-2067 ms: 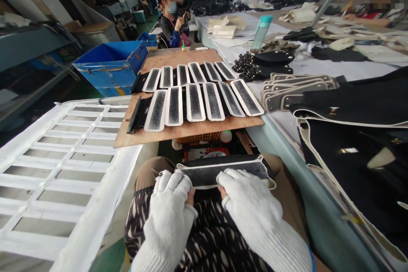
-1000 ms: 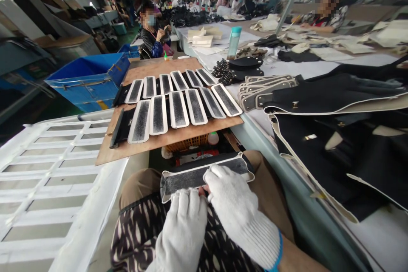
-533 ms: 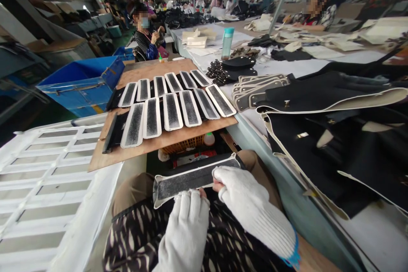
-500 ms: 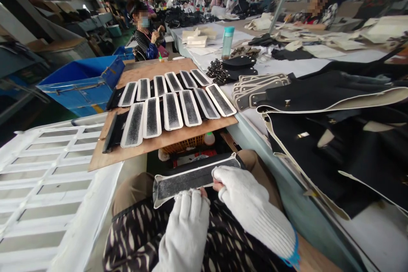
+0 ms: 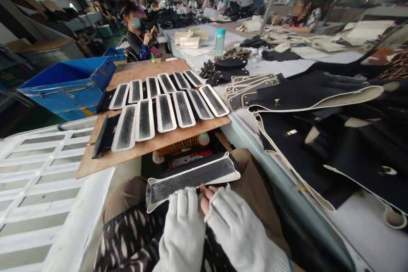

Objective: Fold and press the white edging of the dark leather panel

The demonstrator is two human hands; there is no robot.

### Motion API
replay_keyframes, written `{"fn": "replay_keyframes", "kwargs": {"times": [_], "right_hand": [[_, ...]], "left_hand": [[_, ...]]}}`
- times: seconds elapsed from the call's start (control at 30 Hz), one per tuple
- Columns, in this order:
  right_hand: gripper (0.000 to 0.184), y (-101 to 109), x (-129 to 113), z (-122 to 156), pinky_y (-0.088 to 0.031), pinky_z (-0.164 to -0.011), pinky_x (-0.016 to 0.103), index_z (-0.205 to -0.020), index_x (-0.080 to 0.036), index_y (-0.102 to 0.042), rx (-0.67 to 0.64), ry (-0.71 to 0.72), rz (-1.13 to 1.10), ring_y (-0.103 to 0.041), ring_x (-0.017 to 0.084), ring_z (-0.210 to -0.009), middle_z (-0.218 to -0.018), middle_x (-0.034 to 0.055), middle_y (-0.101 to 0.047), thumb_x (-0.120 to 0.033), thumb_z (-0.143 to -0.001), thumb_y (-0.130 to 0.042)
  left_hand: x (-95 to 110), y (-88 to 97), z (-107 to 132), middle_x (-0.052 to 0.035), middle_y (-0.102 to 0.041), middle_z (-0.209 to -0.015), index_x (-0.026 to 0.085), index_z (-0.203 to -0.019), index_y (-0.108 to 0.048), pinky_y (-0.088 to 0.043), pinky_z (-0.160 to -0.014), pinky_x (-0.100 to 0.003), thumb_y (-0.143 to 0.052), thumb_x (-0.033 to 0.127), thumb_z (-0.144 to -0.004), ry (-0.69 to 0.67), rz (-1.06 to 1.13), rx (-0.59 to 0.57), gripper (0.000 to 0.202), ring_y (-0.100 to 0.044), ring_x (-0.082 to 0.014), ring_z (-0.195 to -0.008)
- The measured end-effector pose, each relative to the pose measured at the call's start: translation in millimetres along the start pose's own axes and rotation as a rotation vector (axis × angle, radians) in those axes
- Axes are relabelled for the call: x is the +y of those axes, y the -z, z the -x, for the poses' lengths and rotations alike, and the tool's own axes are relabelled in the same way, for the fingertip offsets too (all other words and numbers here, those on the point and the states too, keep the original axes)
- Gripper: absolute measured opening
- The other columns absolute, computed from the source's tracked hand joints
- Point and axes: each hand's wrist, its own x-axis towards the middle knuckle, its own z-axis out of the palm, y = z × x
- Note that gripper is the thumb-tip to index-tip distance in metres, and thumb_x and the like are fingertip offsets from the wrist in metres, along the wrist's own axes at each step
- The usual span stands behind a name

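Observation:
Both my hands wear white knit gloves with bare fingertips. My left hand (image 5: 183,231) and my right hand (image 5: 234,229) sit side by side over my lap. Their fingertips pinch the near edge of a long dark strip with a cream border (image 5: 191,177). The strip lies across my knees, tilted up to the right. Beyond it a wooden board (image 5: 143,148) carries two rows of several matching strips (image 5: 165,112).
A white slatted rack (image 5: 38,165) lies to my left, a blue plastic bin (image 5: 66,87) behind it. On the long table (image 5: 360,225) at right lie large black panels with cream edging (image 5: 318,136), stacked straps (image 5: 245,89) and a teal bottle (image 5: 218,43). Other people work further back.
My right hand slid left along the strip's near edge until it sits beside my left hand. The strip's right end is now uncovered, and my view has shifted right.

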Motion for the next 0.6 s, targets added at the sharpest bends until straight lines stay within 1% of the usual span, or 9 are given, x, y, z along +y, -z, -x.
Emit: {"fn": "replay_keyframes", "kwargs": {"times": [0.07,0.1,0.13,0.23,0.3,0.4,0.43,0.5,0.6], "right_hand": [[0.032,-5.7,2.4,9.9,-0.043,-0.106,0.034,-0.119,-0.013,-0.066,0.016,0.036,0.015,-0.060,0.016,-0.119,-0.122,0.0049,-0.071,-0.011,-0.103,-0.038],[0.033,-8.6,4.2,12.4,-0.043,-0.107,0.034,-0.120,-0.012,-0.066,0.014,0.061,0.025,-0.059,0.016,-0.120,-0.123,0.0055,-0.071,-0.010,-0.103,-0.038],[0.034,-11.3,5.9,13.7,-0.042,-0.108,0.034,-0.121,-0.011,-0.066,0.017,0.082,0.035,-0.059,0.016,-0.121,-0.123,0.0062,-0.071,-0.009,-0.103,-0.037],[0.034,-16.9,9.5,13.4,-0.041,-0.109,0.034,-0.124,-0.009,-0.064,0.021,0.092,0.056,-0.059,0.016,-0.120,-0.121,0.0075,-0.071,-0.007,-0.102,-0.038],[0.033,-18.6,10.5,11.8,-0.043,-0.106,0.034,-0.123,-0.009,-0.065,0.035,0.072,0.073,-0.062,0.016,-0.114,-0.116,0.0065,-0.073,-0.007,-0.102,-0.040],[0.027,-18.5,12.0,9.1,-0.047,-0.096,0.035,-0.112,-0.014,-0.069,0.076,0.030,0.101,-0.065,0.017,-0.100,-0.104,0.0044,-0.075,-0.010,-0.101,-0.044],[0.027,-17.8,12.8,8.4,-0.048,-0.093,0.035,-0.106,-0.015,-0.070,0.085,0.017,0.101,-0.066,0.018,-0.096,-0.100,0.0041,-0.075,-0.011,-0.101,-0.044],[0.028,-15.6,14.8,7.3,-0.048,-0.090,0.036,-0.097,-0.017,-0.070,0.068,0.002,0.099,-0.065,0.018,-0.090,-0.094,0.0040,-0.074,-0.012,-0.101,-0.043],[0.030,-11.5,18.2,7.2,-0.046,-0.094,0.039,-0.097,-0.015,-0.069,-0.003,-0.010,0.134,-0.064,0.019,-0.092,-0.097,0.0059,-0.073,-0.011,-0.101,-0.041]], "left_hand": [[-0.5,-3.0,-0.3,-0.0157,-0.047,-0.142,0.028,-0.156,-0.020,-0.061,-0.091,-0.059,-0.056,0.012,-0.083,0.081,0.194,0.153,0.083,-0.048,-0.0368,-0.132],[-0.9,-3.5,-0.9,-0.0156,-0.050,-0.139,0.029,-0.155,-0.024,-0.060,-0.092,-0.060,-0.056,0.012,-0.084,0.110,0.267,0.210,0.079,-0.049,-0.0371,-0.130],[-1.4,-3.2,-1.5,-0.0156,-0.052,-0.136,0.030,-0.153,-0.031,-0.058,-0.094,-0.062,-0.055,0.012,-0.085,0.120,0.289,0.235,0.075,-0.050,-0.0377,-0.129],[-4.1,1.5,-3.8,-0.0166,-0.057,-0.126,0.029,-0.146,-0.045,-0.055,-0.095,-0.064,-0.054,0.012,-0.086,0.071,0.065,0.174,0.063,-0.055,-0.0374,-0.120],[-5.1,6.2,-6.4,-0.0162,-0.059,-0.120,0.028,-0.141,-0.050,-0.056,-0.092,-0.061,-0.056,0.012,-0.085,0.027,-0.077,0.126,0.058,-0.058,-0.0349,-0.113],[-2.2,13.9,-13.7,-0.0139,-0.061,-0.113,0.028,-0.132,-0.058,-0.056,-0.091,-0.057,-0.056,0.010,-0.085,0.003,-0.139,0.097,0.050,-0.059,-0.0325,-0.106],[0.0,16.7,-17.1,-0.0131,-0.062,-0.111,0.027,-0.129,-0.060,-0.055,-0.090,-0.056,-0.055,0.008,-0.085,-0.011,-0.199,0.089,0.047,-0.059,-0.0318,-0.103],[5.9,23.0,-24.9,-0.0117,-0.063,-0.106,0.025,-0.120,-0.065,-0.054,-0.086,-0.052,-0.054,0.005,-0.085,-0.077,-0.412,0.070,0.041,-0.059,-0.0293,-0.095],[16.5,32.5,-36.3,-0.0093,-0.062,-0.098,0.022,-0.103,-0.069,-0.052,-0.079,-0.042,-0.058,0.006,-0.086,-0.220,-0.743,0.051,0.026,-0.058,-0.0241,-0.085]]}}
